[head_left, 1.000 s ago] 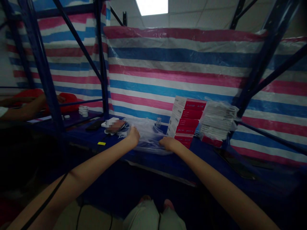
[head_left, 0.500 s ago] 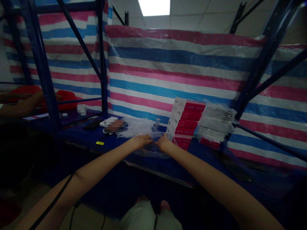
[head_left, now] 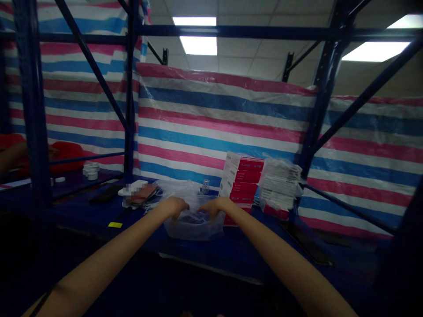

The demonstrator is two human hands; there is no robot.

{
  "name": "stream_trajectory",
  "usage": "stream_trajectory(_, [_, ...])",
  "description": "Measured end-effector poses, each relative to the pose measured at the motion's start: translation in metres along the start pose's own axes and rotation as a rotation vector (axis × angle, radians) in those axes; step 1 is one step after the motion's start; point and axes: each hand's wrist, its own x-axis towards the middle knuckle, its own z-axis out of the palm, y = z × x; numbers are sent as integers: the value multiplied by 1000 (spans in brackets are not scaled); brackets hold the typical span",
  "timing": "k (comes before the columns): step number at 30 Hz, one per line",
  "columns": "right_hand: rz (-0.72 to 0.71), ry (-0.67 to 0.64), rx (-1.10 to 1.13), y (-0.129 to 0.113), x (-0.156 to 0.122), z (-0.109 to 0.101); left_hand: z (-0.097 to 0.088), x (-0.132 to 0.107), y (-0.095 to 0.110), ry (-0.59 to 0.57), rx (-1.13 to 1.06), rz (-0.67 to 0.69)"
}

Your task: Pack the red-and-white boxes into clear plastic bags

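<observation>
A clear plastic bag lies crumpled on the blue tabletop in front of me, its opening towards my hands. My left hand is closed on the left side of its film, fingers bent downward. On the opposite side my right hand grips the film too, thumb and fingers curled. Dim light partly hides the fingertips. What the bag contains, if anything, I cannot make out. Just behind is more thin white plastic, with a small clear glass jar beside it.
Red-and-white boxes are stacked right of my hands, next to a plastic-wrapped stack. At left lie a brown item, a dark flat object, a yellow label and white jars. Blue rack posts frame the table.
My view has tilted up and swung right, so everything sits lower and further left. My hands are slightly further apart and a little higher over the bag, whose front shows more.
</observation>
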Motion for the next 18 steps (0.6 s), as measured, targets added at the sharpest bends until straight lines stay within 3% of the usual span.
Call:
stream_trajectory(3, [-62, -3, -11, -3, -10, -5, -8, -11, 11, 99, -75, 97])
stream_trajectory(6, [-160, 105, -88, -10, -33, -17, -12, -23, 20, 248, -142, 212])
stream_trajectory(8, [-206, 263, -124, -13, -56, -30, -15, -32, 26, 398, -152, 271])
stream_trajectory(11, [-170, 716, -166, -10, -94, -55, -17, -47, 33, 620, -27, 189])
stream_trajectory(13, [3, 1025, -264, -2, -114, -71, -14, -55, 35, 759, 69, 43])
stream_trajectory(15, [302, 1186, -346, 12, -126, -86, -6, -58, 32, 874, 100, -105])
stream_trajectory(17, [643, 1156, -287, 28, -131, -99, 4, -58, 24, 917, 93, -227])
stream_trajectory(18, [764, 1063, -205, 37, -133, -105, 9, -57, 19, 908, 88, -275])
